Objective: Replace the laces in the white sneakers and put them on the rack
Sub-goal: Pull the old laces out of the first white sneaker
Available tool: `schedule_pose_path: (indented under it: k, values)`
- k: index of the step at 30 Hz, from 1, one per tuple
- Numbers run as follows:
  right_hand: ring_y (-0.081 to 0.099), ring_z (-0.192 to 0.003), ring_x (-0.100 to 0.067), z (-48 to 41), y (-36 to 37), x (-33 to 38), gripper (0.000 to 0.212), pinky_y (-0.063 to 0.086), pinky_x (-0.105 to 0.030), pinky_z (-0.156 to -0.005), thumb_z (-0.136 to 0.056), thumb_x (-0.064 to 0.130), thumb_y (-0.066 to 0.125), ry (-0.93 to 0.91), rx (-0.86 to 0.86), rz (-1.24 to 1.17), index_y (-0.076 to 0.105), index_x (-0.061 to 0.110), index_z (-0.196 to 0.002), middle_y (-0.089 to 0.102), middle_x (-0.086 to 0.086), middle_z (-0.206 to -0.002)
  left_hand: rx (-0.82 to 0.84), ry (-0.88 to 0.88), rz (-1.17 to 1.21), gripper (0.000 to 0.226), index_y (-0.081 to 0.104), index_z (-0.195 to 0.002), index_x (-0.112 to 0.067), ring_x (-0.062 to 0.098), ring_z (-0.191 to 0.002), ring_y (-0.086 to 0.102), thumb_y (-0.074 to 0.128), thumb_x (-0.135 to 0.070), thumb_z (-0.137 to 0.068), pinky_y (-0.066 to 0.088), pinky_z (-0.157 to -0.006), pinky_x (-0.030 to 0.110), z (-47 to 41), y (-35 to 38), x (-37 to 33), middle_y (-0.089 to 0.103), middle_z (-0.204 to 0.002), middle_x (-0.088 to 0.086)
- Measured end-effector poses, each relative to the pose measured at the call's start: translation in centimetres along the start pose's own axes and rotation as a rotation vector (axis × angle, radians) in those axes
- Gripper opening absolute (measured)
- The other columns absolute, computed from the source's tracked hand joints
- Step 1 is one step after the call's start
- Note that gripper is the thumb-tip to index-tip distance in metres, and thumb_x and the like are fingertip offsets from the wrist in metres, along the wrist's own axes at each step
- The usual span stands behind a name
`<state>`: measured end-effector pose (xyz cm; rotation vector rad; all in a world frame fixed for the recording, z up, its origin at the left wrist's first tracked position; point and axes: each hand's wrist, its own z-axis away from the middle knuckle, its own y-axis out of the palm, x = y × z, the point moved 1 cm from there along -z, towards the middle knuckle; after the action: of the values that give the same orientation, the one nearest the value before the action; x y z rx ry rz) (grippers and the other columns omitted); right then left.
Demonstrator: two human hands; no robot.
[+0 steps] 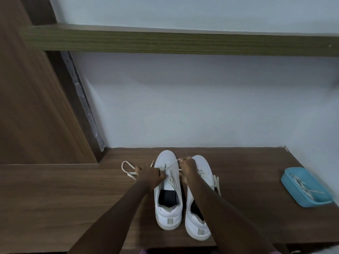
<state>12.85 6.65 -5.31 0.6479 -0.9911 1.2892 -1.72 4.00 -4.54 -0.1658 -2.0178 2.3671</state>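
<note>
The two white sneakers stand side by side in the lower centre of the frame, toes pointing up the picture toward the wall. The work is on the first sneaker [167, 198], the one more to the left. A pale lace [131, 173] runs through its front eyelets, and a loose loop of it lies on the surface [73, 198] to the left of the toe.

The left hand [150, 176] has its fingers curled round the lace at the left edge of the eyelets. The right hand [188, 169] pinches the other strand and lifts it over the toe, between the two shoes. I think the step in hand is threading or tightening the lower crossings.

To do it well, both strands should be pulled with equal force, so the ends come out the same length. The lace is flat, so it should not twist at an eyelet. One hand should keep the shoe from sliding.

The second sneaker [199, 217] seems already laced; its lace ends [217, 183] hang at its right side. At the right edge of the frame a blue tray [310, 203] holds other laces [300, 184], probably the old ones. A wooden shelf board [183, 41] crosses the top; I cannot tell if it is the rack.
</note>
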Motion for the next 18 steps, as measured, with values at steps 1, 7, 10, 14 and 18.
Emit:
schedule_pose_path:
  k: [1, 7, 10, 14, 18]
  values:
    - [0.053, -0.070, -0.020, -0.1, -0.7, 0.0, 0.019, 0.049, -0.038, -0.073, -0.095, 0.009, 0.041, 0.043, -0.012, -0.170, 0.051, 0.013, -0.079, 0.050, -0.003, -0.078, -0.006, 0.004, -0.001, 0.045, 0.064, -0.091, -0.013, 0.024, -0.106, 0.053, 0.028, -0.039, -0.097, 0.026, -0.083, 0.039, -0.1, 0.2, 0.0, 0.065, -0.100, 0.004]
    - [0.049, -0.091, -0.023, -0.4, -0.4, 0.7, 0.017, 0.041, -0.026, -0.070, -0.090, -0.003, 0.040, -0.405, -0.254, 0.461, 0.055, 0.005, -0.090, 0.051, -0.005, -0.088, -0.012, 0.008, -0.003, 0.047, 0.063, -0.087, -0.017, 0.023, -0.106, 0.052, 0.027, -0.045, -0.097, 0.019, -0.076, 0.039, -0.5, 1.2, 0.3, 0.066, -0.098, 0.002]
    - [0.047, -0.115, -0.022, 0.4, 1.3, 0.6, 0.020, 0.037, -0.032, -0.096, -0.085, 0.009, 0.053, -0.626, -0.064, 0.963, 0.067, 0.012, -0.099, 0.053, -0.003, -0.120, -0.035, 0.019, -0.005, 0.046, 0.063, -0.084, -0.017, 0.024, -0.103, 0.054, 0.027, -0.043, -0.097, 0.021, -0.077, 0.038, -0.5, 1.1, 0.2, 0.066, -0.096, 0.003]
    - [0.037, -0.126, -0.027, 1.6, 3.0, 0.1, 0.032, 0.028, -0.036, -0.105, -0.088, 0.014, 0.051, -0.633, -0.030, 1.200, 0.059, 0.006, -0.118, 0.045, -0.005, -0.132, -0.044, 0.025, -0.010, 0.041, 0.066, -0.090, -0.014, 0.021, -0.104, 0.053, 0.031, -0.036, -0.096, 0.021, -0.079, 0.038, -0.3, 0.9, 0.0, 0.067, -0.099, 0.002]
    - [0.042, -0.123, -0.028, 2.0, 3.3, 0.1, 0.033, 0.034, -0.036, -0.100, -0.092, 0.014, 0.044, -0.571, -0.064, 1.154, 0.058, 0.006, -0.121, 0.048, -0.008, -0.129, -0.070, 0.020, -0.017, 0.043, 0.066, -0.089, -0.013, 0.022, -0.103, 0.054, 0.029, -0.035, -0.097, 0.021, -0.077, 0.038, -0.3, 0.9, 0.3, 0.068, -0.098, 0.003]
